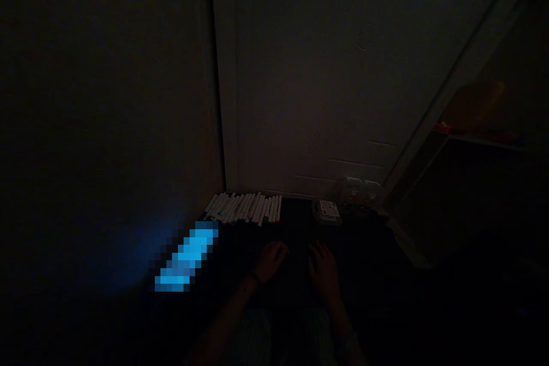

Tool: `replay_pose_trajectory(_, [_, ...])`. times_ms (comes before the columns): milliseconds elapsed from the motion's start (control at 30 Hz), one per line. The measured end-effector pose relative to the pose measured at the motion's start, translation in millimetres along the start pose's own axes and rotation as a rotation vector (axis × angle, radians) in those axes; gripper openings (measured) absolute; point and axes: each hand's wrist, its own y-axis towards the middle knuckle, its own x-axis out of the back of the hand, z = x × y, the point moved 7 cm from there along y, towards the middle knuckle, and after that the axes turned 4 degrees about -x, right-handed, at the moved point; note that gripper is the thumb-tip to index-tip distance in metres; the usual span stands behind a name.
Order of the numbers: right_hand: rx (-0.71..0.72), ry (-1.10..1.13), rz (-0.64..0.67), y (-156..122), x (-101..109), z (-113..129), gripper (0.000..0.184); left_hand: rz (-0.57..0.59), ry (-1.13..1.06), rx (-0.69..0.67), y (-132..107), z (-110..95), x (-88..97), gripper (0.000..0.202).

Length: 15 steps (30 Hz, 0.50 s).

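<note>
The scene is very dark. My left hand [271, 257] lies on the dark tabletop [295, 234], its fingers loosely bent and a little apart, with nothing visible in it. To its right, my right hand [322, 263] rests on the same surface with fingers spread and pointing forward, also holding nothing that I can see. A row of white markers [246, 207] lies side by side beyond my left hand, near the wall. Beyond my right hand sits a small case with a printed label [328, 210], apart from my fingers.
A glowing blue screen, pixelated [187, 256], is at the left by the wall. Clear plastic containers [361, 194] stand at the back right. Behind the table rises a panel [300, 97] with heart-shaped marks. A shelf edge [484, 140] shows at the right.
</note>
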Motion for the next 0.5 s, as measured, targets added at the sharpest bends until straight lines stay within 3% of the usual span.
replay_pose_trajectory(267, [-0.019, 0.002, 0.001, -0.9, 2.4, 0.4, 0.036, 0.0, 0.041, 0.032, 0.4, 7.8, -4.1, 0.029])
replay_pose_trajectory(500, [-0.072, -0.028, 0.024, 5.0, 5.7, 4.2, 0.036, -0.004, -0.003, -0.011, 6.8, 1.2, -1.8, 0.024])
